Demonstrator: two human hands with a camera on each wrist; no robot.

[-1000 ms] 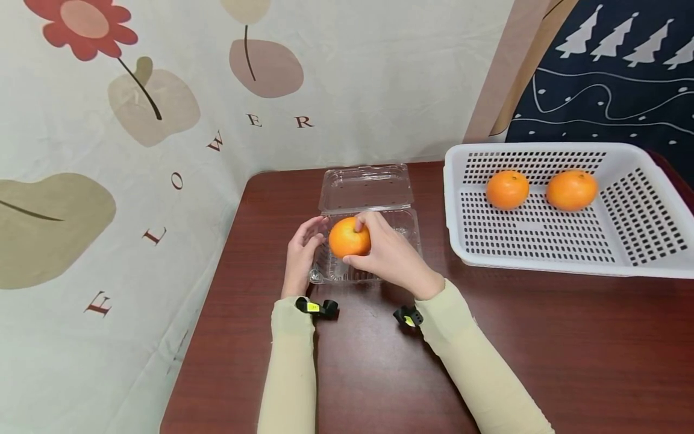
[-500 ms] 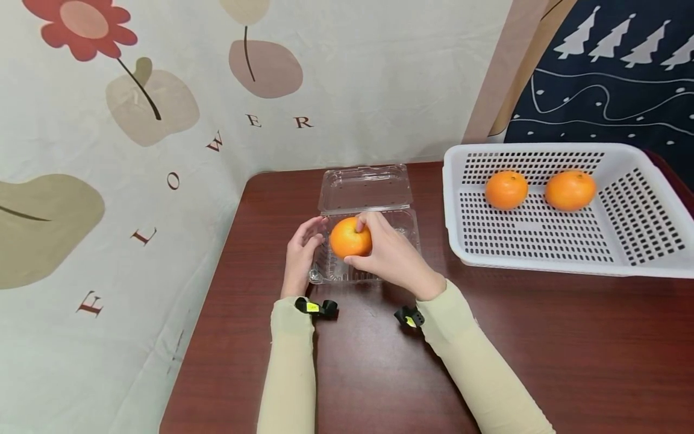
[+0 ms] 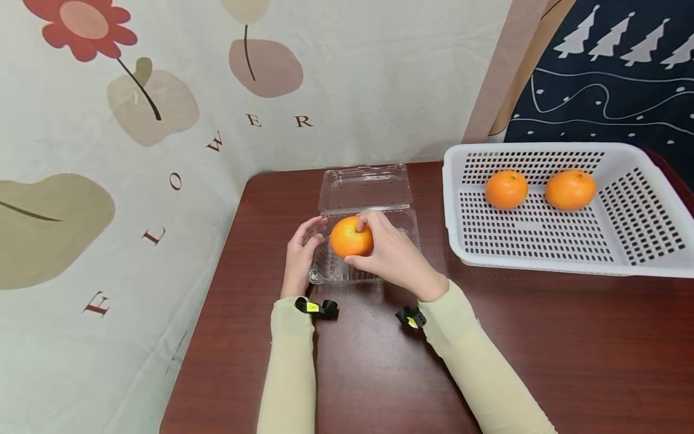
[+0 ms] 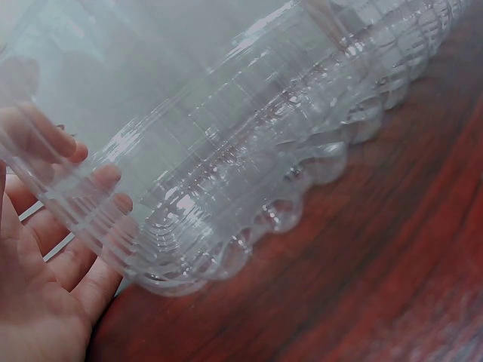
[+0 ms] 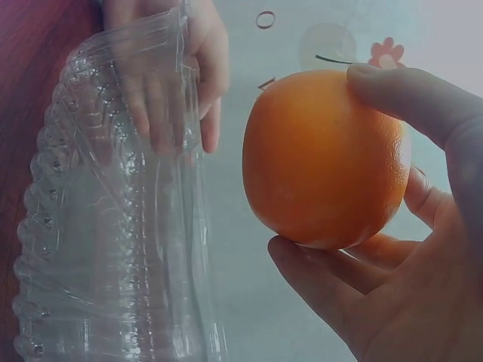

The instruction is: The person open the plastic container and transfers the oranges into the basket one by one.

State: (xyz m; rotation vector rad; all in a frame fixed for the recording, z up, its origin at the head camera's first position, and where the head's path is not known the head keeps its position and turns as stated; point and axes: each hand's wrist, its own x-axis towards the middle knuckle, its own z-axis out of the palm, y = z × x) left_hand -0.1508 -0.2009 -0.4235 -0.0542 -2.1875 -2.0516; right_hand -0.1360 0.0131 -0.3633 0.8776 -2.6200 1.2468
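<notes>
My right hand [image 3: 398, 253] holds an orange [image 3: 349, 239] between thumb and fingertips, and in the head view the fruit overlaps the left half of a clear plastic clamshell box [image 3: 396, 226]. The right wrist view shows the orange [image 5: 324, 158] raised beside the box wall [image 5: 113, 249]. At the box's left side is my left hand [image 3: 300, 253], its fingers loosely bent along the outside. Through the clear plastic in the left wrist view, the fingers [image 4: 98, 283] show right at the wall. The box's lid [image 3: 365, 187] lies folded back, away from me.
A white perforated basket [image 3: 542, 269] stands to the right with two oranges in it, a left one [image 3: 506, 190] and a right one [image 3: 571, 190]. The brown table [image 3: 352, 367] meets a printed cloth wall [image 3: 368, 90] at the back and left.
The right hand and its orange have shifted very slightly to the right. The left hand, the box and the basket stay in place.
</notes>
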